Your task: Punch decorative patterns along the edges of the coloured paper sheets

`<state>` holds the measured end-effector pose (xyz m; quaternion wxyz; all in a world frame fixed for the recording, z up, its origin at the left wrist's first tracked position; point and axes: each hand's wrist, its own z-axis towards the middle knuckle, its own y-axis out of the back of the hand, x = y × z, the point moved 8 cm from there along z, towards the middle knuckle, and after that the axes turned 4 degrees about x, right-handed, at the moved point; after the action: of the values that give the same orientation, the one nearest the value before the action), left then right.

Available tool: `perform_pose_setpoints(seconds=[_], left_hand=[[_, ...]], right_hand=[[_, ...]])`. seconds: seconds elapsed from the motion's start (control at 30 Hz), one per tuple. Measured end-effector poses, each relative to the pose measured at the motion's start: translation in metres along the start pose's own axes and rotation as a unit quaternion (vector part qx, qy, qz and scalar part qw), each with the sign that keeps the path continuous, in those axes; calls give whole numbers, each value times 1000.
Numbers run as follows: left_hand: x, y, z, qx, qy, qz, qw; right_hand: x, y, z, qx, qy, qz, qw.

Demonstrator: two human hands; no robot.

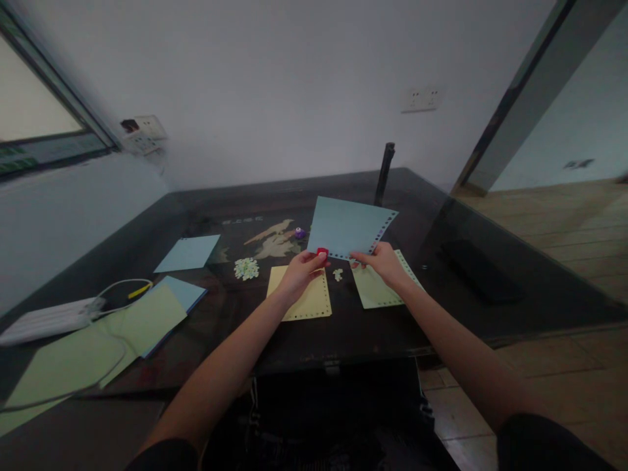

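While both bare arms stretch forward over a dark glossy table (373,327), the left hand (300,271) closes around a small red paper punch (322,252), its fingers wrapped over the tool so that only the red top shows at the lower edge of a pale blue paper sheet (343,226) with a row of punched holes along its border. The right hand (381,260) pinches that same sheet by its lower right edge, thumb and fingers shut on the paper, holding it tilted up above the tabletop. Directly beneath the left hand lies a yellow sheet with a perforated edge (307,297), and under the right wrist a light green sheet with punched edges (377,291); between the two rests a small scrap of pale cut-outs (337,275). Just left of the grip sits a little heap of white and green punched paper pieces (246,268), and beyond the held sheet a small purple punch (299,232). Farther left lie a loose blue square of paper (188,253) and a stack of green and blue sheets (142,320), beside a white power strip with a cable (46,320). Behind the held sheet a dark upright post (384,171) stands near the white wall (275,85).
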<state>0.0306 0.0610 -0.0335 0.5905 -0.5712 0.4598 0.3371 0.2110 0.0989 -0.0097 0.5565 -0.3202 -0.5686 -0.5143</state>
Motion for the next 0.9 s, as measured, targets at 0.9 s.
perform_pose_setpoints(seconds=[0.9], left_hand=[[-4,7,1,-41,-26,51,998]], right_hand=[[5,1,-1,4,16,-61,998]])
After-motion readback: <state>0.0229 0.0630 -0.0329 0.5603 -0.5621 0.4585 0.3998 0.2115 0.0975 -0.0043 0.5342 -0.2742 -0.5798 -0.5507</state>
